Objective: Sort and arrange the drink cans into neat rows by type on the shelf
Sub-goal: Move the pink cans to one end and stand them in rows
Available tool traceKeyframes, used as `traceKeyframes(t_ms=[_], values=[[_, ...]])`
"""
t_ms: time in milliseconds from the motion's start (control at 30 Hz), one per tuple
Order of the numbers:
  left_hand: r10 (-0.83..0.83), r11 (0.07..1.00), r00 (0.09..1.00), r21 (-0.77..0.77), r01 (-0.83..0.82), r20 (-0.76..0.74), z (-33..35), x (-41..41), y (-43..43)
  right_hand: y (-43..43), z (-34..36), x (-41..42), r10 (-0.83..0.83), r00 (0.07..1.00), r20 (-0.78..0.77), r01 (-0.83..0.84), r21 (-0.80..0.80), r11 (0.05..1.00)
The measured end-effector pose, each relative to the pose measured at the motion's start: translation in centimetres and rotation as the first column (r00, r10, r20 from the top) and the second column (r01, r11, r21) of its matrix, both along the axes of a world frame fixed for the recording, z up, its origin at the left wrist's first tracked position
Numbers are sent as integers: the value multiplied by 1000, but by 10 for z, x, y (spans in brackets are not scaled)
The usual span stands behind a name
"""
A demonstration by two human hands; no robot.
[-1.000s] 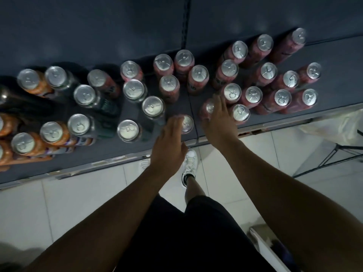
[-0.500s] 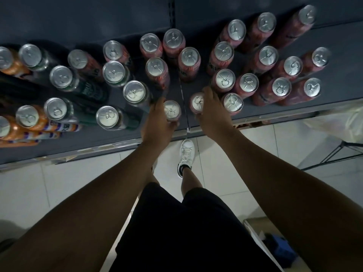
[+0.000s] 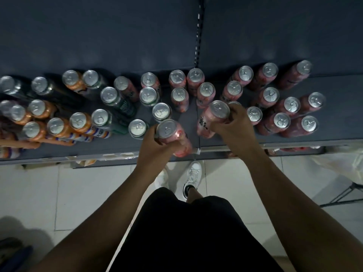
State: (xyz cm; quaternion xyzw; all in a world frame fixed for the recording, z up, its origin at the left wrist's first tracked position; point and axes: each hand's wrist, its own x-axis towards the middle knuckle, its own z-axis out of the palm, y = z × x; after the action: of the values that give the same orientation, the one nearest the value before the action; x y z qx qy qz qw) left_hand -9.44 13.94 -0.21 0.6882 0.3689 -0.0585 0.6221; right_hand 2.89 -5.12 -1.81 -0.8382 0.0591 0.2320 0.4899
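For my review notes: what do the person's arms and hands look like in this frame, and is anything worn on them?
Both arms are bare along all of their visible length: no sleeves show. The left hand and right hand wear no gloves, and no watch, bracelet or ring is visible on the wrists or fingers, though the light is dim. Lower down, the person wears dark shorts and white sneakers.

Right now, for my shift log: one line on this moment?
left hand: holds pink can | right hand: holds second pink can | shelf: types unsorted
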Motion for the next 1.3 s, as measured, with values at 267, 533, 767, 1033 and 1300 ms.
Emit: traceKeyframes(t_ms=[267, 533, 767, 1033, 1300], values=[[204, 925, 970, -350, -147, 133, 58, 6, 37, 17, 74, 5, -82, 989, -122, 133, 511, 849], [327, 711, 933, -689, -140, 148, 113, 3, 54, 63, 125, -32, 15, 900, -435, 355, 753, 554], [288, 715, 928, -698, -44, 237, 142, -11, 68, 80, 175, -72, -53, 968, -244, 209, 678, 705], [170, 682, 915, -714, 158, 365, 189, -3, 44, 61, 236, -95, -221, 974, 42, 149, 616, 773], [-97, 733, 912, -591, 337, 399, 196, 4, 5, 2, 247, -114, -477, 869, 129, 301, 627, 718]])
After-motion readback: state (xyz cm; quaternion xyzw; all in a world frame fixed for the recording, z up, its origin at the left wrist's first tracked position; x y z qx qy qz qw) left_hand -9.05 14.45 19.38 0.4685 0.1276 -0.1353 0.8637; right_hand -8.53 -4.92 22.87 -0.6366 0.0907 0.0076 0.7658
